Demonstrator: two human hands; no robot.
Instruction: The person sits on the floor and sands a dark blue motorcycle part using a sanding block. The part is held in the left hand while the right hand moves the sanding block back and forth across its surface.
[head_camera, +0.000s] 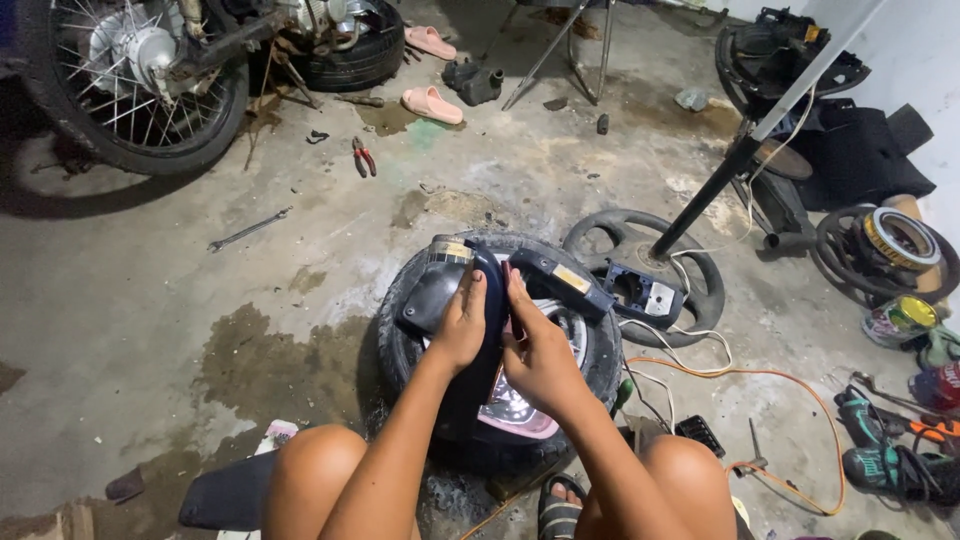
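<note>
I am gripping a dark blue plastic scooter panel (480, 330) with my left hand (462, 325) and right hand (535, 355), standing it on a tyre (400, 340) lying on the stained concrete floor (150, 300) of a cluttered workshop, a wrench (248, 230) lying nearby.

Dim, flat indoor light, soft shadows under the motorcycle wheel (135, 85), sharp centre, slight wide-angle edge stretch

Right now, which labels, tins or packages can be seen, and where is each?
Yellowish rectangular sticker on the dark blue plastic panel held by both hands, right side.
Pale rectangular sticker on that panel's upper left end.
Round tin with yellow-green lid, floor at far right.
</note>
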